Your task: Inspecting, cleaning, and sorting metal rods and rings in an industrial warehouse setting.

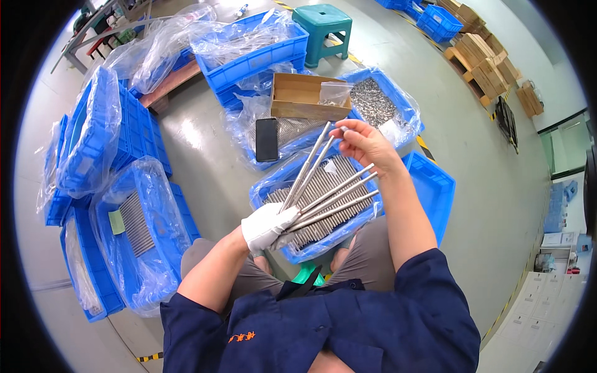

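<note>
My left hand (266,227), in a white glove, is closed around several slim metal rods (339,188) that fan out toward the upper right. My bare right hand (372,148) pinches a small silvery metal piece (344,128) between thumb and fingertips, close to the rods' upper ends. Whether that piece touches a rod, I cannot tell. Below both hands, a plastic-lined blue bin (256,198) holds many similar rods laid side by side. Beyond it, another lined bin (413,118) is filled with small metal parts (373,102).
A black phone (267,140) and an open cardboard box (292,110) rest on a bin ahead. Blue bins (140,133) stand stacked at left; one bin (432,193) sits by my right arm. A green stool (322,28) and cartons on a pallet (479,68) are farther off.
</note>
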Available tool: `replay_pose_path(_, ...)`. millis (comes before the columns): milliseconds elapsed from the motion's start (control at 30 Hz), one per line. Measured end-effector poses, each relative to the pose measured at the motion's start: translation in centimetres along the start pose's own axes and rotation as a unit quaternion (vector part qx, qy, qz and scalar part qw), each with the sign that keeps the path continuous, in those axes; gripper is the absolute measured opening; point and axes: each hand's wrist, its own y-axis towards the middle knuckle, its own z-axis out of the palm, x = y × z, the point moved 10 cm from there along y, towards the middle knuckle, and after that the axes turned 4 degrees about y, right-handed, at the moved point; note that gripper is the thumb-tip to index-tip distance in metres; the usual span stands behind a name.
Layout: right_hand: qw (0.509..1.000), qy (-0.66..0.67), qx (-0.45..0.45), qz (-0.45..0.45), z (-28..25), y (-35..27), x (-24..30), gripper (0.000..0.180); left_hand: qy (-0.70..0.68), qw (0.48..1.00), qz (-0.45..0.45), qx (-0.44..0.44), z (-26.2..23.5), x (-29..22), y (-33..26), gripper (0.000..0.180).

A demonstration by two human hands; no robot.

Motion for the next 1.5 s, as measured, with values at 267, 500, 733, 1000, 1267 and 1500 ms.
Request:
replay_pose_path(267, 0.987, 0.096, 0.121, 0.029, 1.8, -0.6, -1.4, 0.023, 0.008, 0.998, 0.01, 0.063, 1.3, 0.3, -0.2, 0.04)
replay_pose_path(500, 0.984, 0.108, 0.136, 0.035, 2.6, -1.3, -1.1, 0.021, 0.013, 0.997, 0.019, 0.075, 1.5, 0.3, -0.6, 0.04)
replay_pose_path(733, 0.987, 0.023, 0.154, 0.026, 2.8, -1.8, -1.3, 0.021, 0.027, 0.994, 0.01, 0.103, 2.0, 0.5, -0.4, 0.041)
replay_pose_path(1000, 0.982, 0.034, 0.163, 0.086, 5.1, -2.2, -4.6, 0.025, -0.012, 0.992, 0.045, 0.117, 2.3, -0.4, -0.4, 0.044)
replay_pose_path(1267, 0.987, 0.063, 0.126, 0.08, 5.5, -1.8, -5.9, 0.026, -0.084, 0.986, 0.112, 0.093, 1.5, -1.8, -0.1, 0.044)
replay_pose_path(1500, 0.996, 0.089, 0.009, -0.022, -2.8, 0.4, 0.2, 0.019, 0.237, 0.971, 0.024, -0.002, 0.2, 0.2, 0.7, 0.036)
